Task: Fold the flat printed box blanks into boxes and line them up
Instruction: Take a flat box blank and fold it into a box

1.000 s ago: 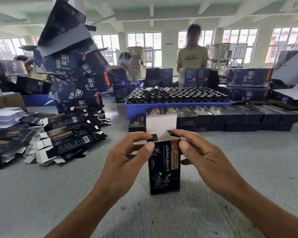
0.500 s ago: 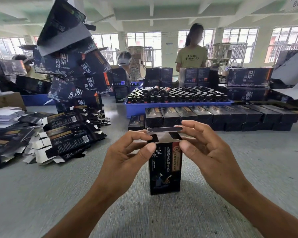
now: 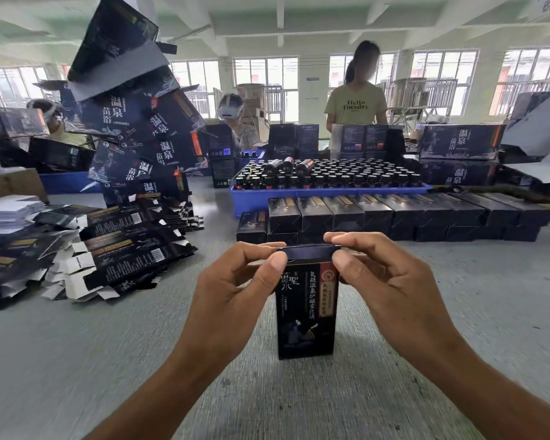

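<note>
Both hands (image 3: 235,290) pinching box (image 3: 305,315) flap

A large workroom has white walls and a white beamed ceiling (image 3: 299,23). Tall grid-paned windows (image 3: 265,85) line the far wall, letting in bright daylight. The grey counter (image 3: 77,360) spreads wide in the foreground. A person in a yellow-green T-shirt (image 3: 356,103) stands at its far side, near metal racks (image 3: 426,96).

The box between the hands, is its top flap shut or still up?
Nearly shut: the flap lies flat across the upright box, pinched by left hand and right hand.
</note>
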`<state>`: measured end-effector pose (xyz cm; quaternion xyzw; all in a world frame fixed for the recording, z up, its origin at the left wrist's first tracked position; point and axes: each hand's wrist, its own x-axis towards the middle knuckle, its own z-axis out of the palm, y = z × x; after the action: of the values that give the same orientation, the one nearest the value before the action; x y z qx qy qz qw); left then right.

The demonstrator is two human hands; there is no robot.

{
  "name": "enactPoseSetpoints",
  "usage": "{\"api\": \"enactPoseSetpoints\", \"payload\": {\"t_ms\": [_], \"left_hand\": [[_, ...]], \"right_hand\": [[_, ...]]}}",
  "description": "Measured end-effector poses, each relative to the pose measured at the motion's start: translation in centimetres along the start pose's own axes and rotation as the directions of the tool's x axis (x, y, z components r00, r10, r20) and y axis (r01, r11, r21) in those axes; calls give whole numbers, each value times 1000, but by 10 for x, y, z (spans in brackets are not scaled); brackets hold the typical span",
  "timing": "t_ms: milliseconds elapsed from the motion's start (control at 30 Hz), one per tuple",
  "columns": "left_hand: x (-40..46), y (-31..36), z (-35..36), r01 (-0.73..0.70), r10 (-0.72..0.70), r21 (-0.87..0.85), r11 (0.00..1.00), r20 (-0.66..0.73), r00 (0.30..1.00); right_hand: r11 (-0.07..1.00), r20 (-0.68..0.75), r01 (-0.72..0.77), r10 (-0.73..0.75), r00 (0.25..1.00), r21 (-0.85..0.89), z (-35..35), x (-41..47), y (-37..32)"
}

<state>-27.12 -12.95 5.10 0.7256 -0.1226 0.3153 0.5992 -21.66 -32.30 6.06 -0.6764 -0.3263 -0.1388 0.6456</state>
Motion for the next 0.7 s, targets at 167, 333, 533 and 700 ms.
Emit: {"api": "enactPoseSetpoints", "payload": {"t_ms": [167,333,533,700], "left_hand": [[0,1,0,2,-2,32,999,-5,1000],[-2,-1,-3,-152,147,213,965,40,988],[1,-7,-6,-345,346,360,866,64,936],[2,-14,-7,-350,351,400,847,72,933]], "right_hand": [[1000,8,8,-8,1000,-25,-2,0,2],[993,20,57,-55,998,-99,-3,-1,5],[919,31,233,-235,971,-319,-3,-1,11],[926,-1,195,-207,978,-324,1,-1,15]]}}
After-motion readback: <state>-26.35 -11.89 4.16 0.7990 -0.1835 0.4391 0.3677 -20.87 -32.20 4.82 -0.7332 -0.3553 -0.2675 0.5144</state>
